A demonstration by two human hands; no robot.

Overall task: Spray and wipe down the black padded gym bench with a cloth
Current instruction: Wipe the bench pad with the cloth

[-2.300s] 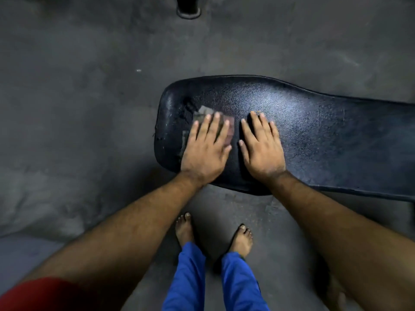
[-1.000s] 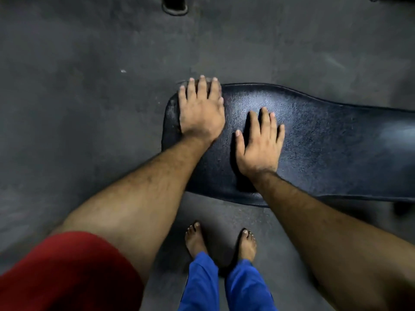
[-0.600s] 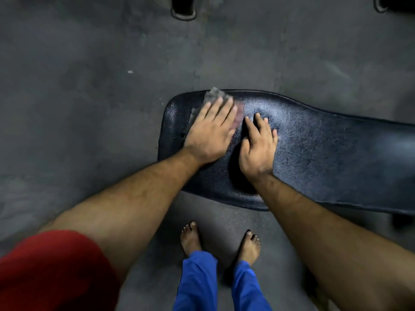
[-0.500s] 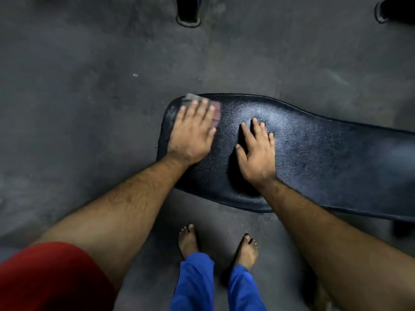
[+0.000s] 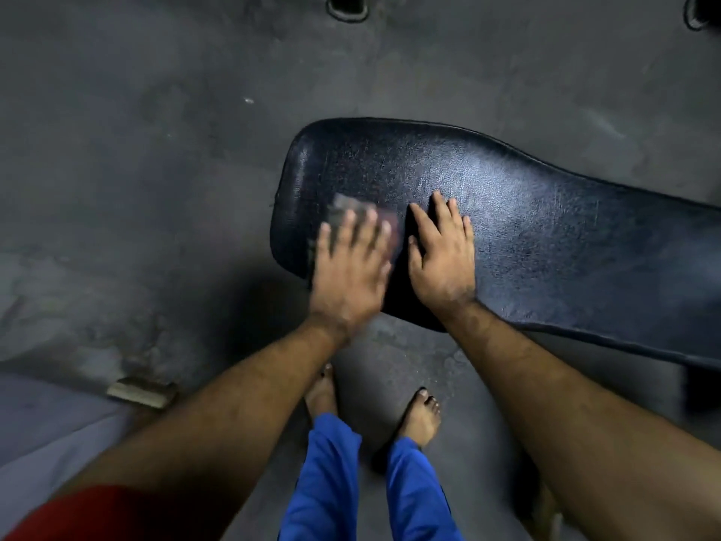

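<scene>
Here, left hand (image 5: 348, 272), motion-blurred, fingers spread flat, presses a greyish cloth (image 5: 343, 208) onto the near rounded end of the black padded bench (image 5: 546, 228). Right hand (image 5: 443, 251) flat beside it, fingers slightly apart.

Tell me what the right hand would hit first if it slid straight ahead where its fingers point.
Nothing, apparently: ahead of the right hand lies only bare bench pad, then its far edge.

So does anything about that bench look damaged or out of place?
Nothing clearly damaged. The bench pad looks scuffed and grainy but whole. The left hand presses a cloth flat on it; the right hand rests beside it.
</scene>
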